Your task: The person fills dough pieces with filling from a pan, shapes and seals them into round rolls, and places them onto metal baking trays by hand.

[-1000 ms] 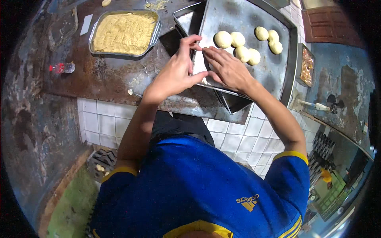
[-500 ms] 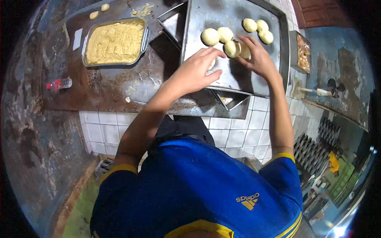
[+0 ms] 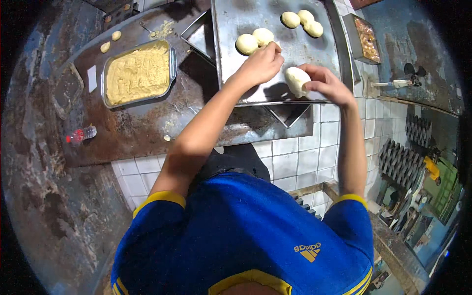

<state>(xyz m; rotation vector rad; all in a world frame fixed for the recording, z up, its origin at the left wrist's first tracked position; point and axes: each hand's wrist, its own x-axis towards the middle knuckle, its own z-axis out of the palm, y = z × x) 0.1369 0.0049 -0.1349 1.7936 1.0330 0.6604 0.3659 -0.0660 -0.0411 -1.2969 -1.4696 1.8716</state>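
My right hand [image 3: 329, 87] is closed on a pale dough ball [image 3: 297, 78], held over the near part of a large metal tray [image 3: 236, 19]. My left hand [image 3: 258, 66] is to its left on the tray, fingers curled; whatever lies under them is hidden. Just beyond those fingers are two pale balls, a left one [image 3: 247, 44] and a right one [image 3: 263, 37]. Several more dough balls [image 3: 290, 19] lie in a group farther back on the tray. A narrower metal pan [image 3: 199, 34] sticks out from under the tray.
Left on the stained worktop [image 3: 128, 132] are a glass dish [image 3: 138, 73] of yellow batter, a red-capped plastic bottle [image 3: 82, 134], a white card [image 3: 92, 78] and small dough bits [image 3: 116, 36]. A filled tin [image 3: 364, 37] stands right of the tray. White tiles [image 3: 297, 162] line the area below.
My right hand has picked up dough from the middle group and brought it toward the near edge. My left hand has risen toward the remaining pair, its fingers now curled. The view has shifted.
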